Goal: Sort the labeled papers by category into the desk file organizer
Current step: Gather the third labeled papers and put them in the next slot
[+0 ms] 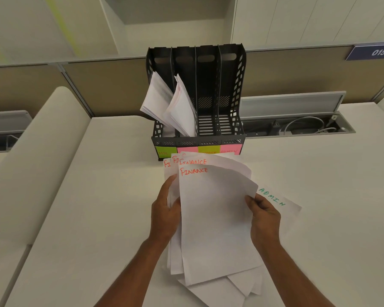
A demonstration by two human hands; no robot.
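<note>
The fingers [252,199] of the right hand [265,214] are pinched on the right edge of the front sheet [215,222], headed FINANCE in red. The fingers [175,203] of the left hand [164,214] are closed round the left edge of a fanned bundle of papers [174,251], held just below the middle of the frame. More FINANCE headings are seen fanned behind the front sheet. A sheet marked ADMIN [282,203] in green lies on the table [330,218] behind the right hand.

The paper is judged light, thin and floppy; a single sheet would curl and slip if taken by a corner, so the bundle is best squared and gripped along a long edge.

The black file organizer [239,89] stands at upper centre. Its two left slots hold leaning papers [182,107]; the two right slots look empty. Coloured labels [208,149] are stuck along its front.
</note>
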